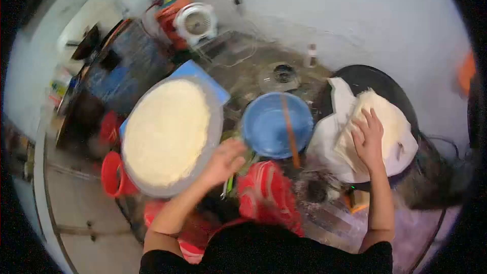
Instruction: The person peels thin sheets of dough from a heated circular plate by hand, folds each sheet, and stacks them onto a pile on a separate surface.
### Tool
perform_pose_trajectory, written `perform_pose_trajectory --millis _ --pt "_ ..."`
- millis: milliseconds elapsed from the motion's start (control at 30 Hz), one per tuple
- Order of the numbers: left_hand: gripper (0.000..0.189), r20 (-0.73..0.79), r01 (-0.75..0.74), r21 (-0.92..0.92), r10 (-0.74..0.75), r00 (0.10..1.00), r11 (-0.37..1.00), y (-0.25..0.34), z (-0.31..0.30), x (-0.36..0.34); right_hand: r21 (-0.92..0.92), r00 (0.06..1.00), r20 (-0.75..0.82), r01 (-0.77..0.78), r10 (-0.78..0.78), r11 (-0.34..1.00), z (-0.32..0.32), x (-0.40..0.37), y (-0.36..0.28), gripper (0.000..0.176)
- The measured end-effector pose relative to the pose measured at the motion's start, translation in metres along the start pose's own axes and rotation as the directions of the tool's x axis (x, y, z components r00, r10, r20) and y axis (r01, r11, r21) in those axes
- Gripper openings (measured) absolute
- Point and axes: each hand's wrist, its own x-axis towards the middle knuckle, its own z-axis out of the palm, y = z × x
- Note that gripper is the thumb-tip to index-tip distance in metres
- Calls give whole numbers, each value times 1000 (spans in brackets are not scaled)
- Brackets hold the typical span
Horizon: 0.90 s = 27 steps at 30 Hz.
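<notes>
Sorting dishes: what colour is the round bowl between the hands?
The round plastic bowl is blue; the head view shows it.

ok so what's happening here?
One person, seen from above, is working with both hands. The left hand grips the rim of a big round tray covered by a thin pale sheet. The right hand lies flat and open on a stack of similar sheets, on a white cloth over a dark pan. A blue bowl with a stick across it sits between them.
</notes>
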Motion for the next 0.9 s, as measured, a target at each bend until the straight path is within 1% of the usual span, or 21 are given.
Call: perform_pose_trajectory --millis 33,67,100,133,167,200,233,300,333,400,433,500,533,567,600,633,700,733,800,867,900 --pt "30 -83 201 -65 -206 975 977 -19 -27 -23 115 996 80 23 -33 993 10 -1 -15 22" --pt "29 -62 546 -359 -603 795 757 -20 -54 -44 150 991 99 75 -90 986 24 0 -31 22" --pt "29 -142 596 -489 -733 666 637 -38 -75 -70 329 977 177 55 -119 943 36 2 -45 21" --pt "30 -192 598 -618 -836 515 511 -54 -96 -96 486 955 254 12 -155 874 46 10 -58 19" --pt "34 -258 553 -728 -910 326 405 -57 -112 -117 504 945 261 41 -197 863 54 17 -74 19" --pt "43 -295 493 -791 -932 210 362 -77 -118 -149 590 914 305 39 -267 806 62 25 -98 18" --pt "42 -325 400 -848 -937 125 348 -77 -126 -168 666 876 345 24 -336 745 67 34 -124 17" --pt "36 -278 302 -921 -958 -67 246 -98 -126 -212 693 814 308 163 -493 702 84 46 -174 17" --pt "36 -281 291 -925 -955 -93 244 -106 -124 -227 696 767 318 211 -558 687 91 53 -198 17" --pt "30 73 54 -996 -984 162 -66 -117 -122 -259 691 659 387 256 -645 676 106 60 -252 17" --pt "30 70 38 -997 -987 145 -65 -113 -122 -261 684 599 447 250 -664 686 116 60 -279 18" --pt "31 127 -62 -990 -990 -55 -124 -110 -117 -248 827 526 315 257 -790 501 151 53 -321 19" --pt "35 136 -98 -986 -991 15 -137 -113 -118 -252 830 513 314 261 -799 494 165 48 -342 19" --pt "35 135 -111 -985 -991 9 -135 -116 -118 -253 813 450 355 284 -819 508 178 43 -364 20" --pt "35 118 -147 -981 -992 48 -124 -119 -119 -252 796 387 398 306 -832 523 189 36 -383 21" --pt "35 96 -182 -977 -992 86 -111 -120 -118 -251 799 376 396 309 -838 516 199 29 -398 21" --pt "35 100 -183 -976 -992 83 -114 -134 -114 -257 827 347 368 303 -863 474 219 14 -429 23" --pt "34 108 -175 -977 -992 68 -118 -138 -113 -257 766 339 459 316 -821 559 226 6 -442 27" --pt "33 115 -177 -977 -992 54 -123 -143 -114 -255 754 331 427 383 -842 533 244 -11 -468 30" --pt "29 155 -256 -951 -985 82 -171 -143 -119 -254 723 349 397 451 -849 523 252 -23 -487 41" --pt "27 174 -295 -935 -980 96 -195 -146 -120 -254 722 343 399 454 -850 522 250 -28 -498 41"
